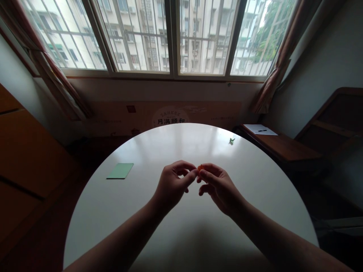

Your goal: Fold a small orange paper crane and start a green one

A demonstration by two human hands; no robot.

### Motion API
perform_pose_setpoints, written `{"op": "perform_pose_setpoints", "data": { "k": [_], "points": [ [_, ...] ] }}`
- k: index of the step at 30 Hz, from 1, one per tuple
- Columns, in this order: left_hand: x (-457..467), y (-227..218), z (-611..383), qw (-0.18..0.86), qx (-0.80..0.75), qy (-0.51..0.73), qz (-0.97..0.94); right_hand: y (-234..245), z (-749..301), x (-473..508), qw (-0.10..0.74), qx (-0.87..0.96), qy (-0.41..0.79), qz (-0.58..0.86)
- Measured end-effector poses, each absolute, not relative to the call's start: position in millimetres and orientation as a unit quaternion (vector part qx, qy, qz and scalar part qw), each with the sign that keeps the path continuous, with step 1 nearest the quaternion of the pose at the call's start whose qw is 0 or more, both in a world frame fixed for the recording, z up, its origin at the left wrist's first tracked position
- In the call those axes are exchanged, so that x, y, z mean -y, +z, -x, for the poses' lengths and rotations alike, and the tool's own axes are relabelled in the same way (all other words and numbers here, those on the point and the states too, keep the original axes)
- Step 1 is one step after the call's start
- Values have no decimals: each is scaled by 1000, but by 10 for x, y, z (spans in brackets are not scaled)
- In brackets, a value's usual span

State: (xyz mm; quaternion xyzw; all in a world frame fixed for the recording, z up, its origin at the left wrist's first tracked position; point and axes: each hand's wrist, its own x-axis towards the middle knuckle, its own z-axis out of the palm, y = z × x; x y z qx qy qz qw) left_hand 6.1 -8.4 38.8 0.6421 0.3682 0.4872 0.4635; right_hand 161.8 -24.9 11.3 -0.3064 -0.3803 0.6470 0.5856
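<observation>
Between my fingertips, above the middle of the round white table (113,226), is a small orange piece of what looks like folded paper (200,167). My left hand (177,179) pinches its left side between thumb and index finger. From the right, my right hand (217,183) grips it the same way, its lower fingers loosely curled. The fingers cover most of the piece, so its exact shape is hidden. A flat stack of square green paper (120,171) lies to the left of my hands. Farther off on the right sits a small green folded paper figure (231,141).
Beyond the table's far edge, a long printed cardboard box (113,117) stands under the barred window (141,37). To the right, a wooden side table (295,147) bears a white sheet (255,129) with a dark pen (262,130). A brown cabinet (31,151) is at the left.
</observation>
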Motion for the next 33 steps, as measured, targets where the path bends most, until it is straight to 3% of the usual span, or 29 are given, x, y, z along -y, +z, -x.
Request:
{"op": "perform_pose_setpoints", "data": {
  "k": [10,19,27,33],
  "points": [
    [21,391,-25,578,-366,470,-558,90,-1622,232,577,390,632,341],
    [-2,383,-24,566,-374,461,-572,43,-1607,239,565,421,615,354],
    [-63,381,32,578,-334,458,-587,16,-1628,204,462,363,762,273],
    [-118,335,58,589,-316,426,-609,37,-1650,241,434,394,781,216]
  ]
}}
